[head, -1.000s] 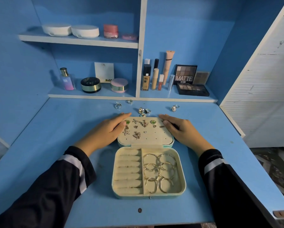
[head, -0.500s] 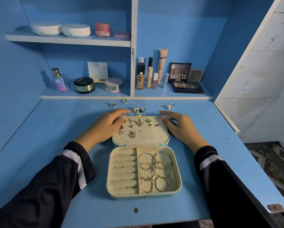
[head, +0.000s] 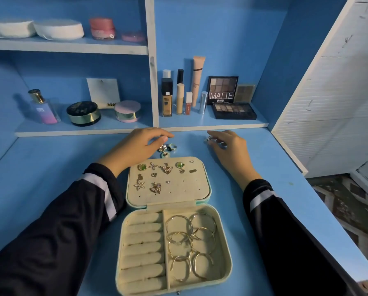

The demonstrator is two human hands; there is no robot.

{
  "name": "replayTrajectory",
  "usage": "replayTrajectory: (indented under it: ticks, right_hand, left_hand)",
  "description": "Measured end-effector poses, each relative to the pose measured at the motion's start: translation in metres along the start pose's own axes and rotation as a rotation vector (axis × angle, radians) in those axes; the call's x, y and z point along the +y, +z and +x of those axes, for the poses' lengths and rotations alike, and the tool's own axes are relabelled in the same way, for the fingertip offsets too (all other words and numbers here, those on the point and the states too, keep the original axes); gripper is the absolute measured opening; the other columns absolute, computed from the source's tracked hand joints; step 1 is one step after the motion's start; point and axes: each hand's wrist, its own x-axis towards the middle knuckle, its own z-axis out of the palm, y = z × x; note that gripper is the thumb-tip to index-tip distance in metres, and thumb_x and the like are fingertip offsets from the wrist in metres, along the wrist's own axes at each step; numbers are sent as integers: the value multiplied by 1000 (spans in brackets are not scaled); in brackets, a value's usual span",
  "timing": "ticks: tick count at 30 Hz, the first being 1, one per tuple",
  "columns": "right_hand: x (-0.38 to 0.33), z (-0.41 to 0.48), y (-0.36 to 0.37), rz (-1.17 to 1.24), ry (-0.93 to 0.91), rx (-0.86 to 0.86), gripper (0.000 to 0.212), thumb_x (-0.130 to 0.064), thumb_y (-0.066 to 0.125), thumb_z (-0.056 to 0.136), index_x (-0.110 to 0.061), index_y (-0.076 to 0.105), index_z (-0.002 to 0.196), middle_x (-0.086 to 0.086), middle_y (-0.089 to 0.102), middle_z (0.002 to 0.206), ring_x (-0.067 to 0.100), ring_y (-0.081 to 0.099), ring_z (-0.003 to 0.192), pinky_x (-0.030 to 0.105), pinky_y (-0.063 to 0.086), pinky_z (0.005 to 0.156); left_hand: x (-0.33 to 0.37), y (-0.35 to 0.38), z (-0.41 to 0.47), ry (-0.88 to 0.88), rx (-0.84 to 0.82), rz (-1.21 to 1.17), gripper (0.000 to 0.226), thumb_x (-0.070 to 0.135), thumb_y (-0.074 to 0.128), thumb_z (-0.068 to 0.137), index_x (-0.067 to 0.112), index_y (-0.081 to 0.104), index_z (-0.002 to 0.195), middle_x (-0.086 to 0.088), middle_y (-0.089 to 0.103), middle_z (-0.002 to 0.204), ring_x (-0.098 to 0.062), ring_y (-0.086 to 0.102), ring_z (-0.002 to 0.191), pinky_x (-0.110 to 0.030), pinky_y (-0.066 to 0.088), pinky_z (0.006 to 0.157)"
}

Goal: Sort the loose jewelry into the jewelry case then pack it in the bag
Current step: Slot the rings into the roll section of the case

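On the blue table (head: 50, 167), the open jewelry case (head: 225, 242) holds hoops (head: 190, 242) nearest, its ring rolls (head: 143, 246) bare, earrings (head: 167, 168) pinned in the lid (head: 185, 189); beyond, loose rings (head: 169, 148) lie unsorted; the left hand (head: 136, 146) curls above them, its hold impossible to tell; the right hand (head: 228, 146) pinches one ring (head: 208, 138); no bag visible; sorting looks partway done.

Upright eyeshadow palette box (head: 222, 87), lower shelf, right bay: "MATTE" in large white capitals across the lower front; a smaller line beneath it, too small to read; white card (head: 103, 91) leaning at the back of the left bay: "NUD" in dark capitals at the bottom edge, next letter half hidden behind the pink compact (head: 127, 111); perfume bottle (head: 42, 108): white mark on the front, blurred, not legible; foundation bottle (head: 167, 99) and lip gloss tube (head: 188, 103): label print present, not legible.
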Motion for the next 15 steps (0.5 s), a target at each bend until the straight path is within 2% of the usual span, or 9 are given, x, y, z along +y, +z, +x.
replayTrajectory:
  ticks: [4, 11, 15]
  right_hand:
    - [5, 3, 4, 15, -26, 7, 29, -10, 71, 87, -7, 70, 116, 6, 64, 99, 11, 55, 81, -2, 37, 76]
    - [11, 4, 6, -29, -61, 8, 25, -8, 70, 88, -7, 72, 113, 5, 64, 94, 11, 53, 76, 0, 36, 73]
    - [11, 4, 6, -26, -70, 5, 24, -3, 69, 87, -8, 73, 110, 1, 63, 93, 8, 53, 77, 0, 36, 74]
  left_hand:
    - [-7, -3, 11, -1, -71, -15, 17, 34, 62, 94, 32, 72, 108, 21, 68, 110, 5, 60, 107, -27, 47, 99]
    - [-5, -7, 23, 1, -171, -21, 15, 38, 74, 84, 32, 76, 98, 17, 70, 101, 2, 64, 97, -32, 51, 95]
    - [-2, -7, 27, 21, -197, 33, 13, 27, 76, 84, 29, 77, 97, 16, 70, 100, 2, 64, 95, -33, 52, 94]
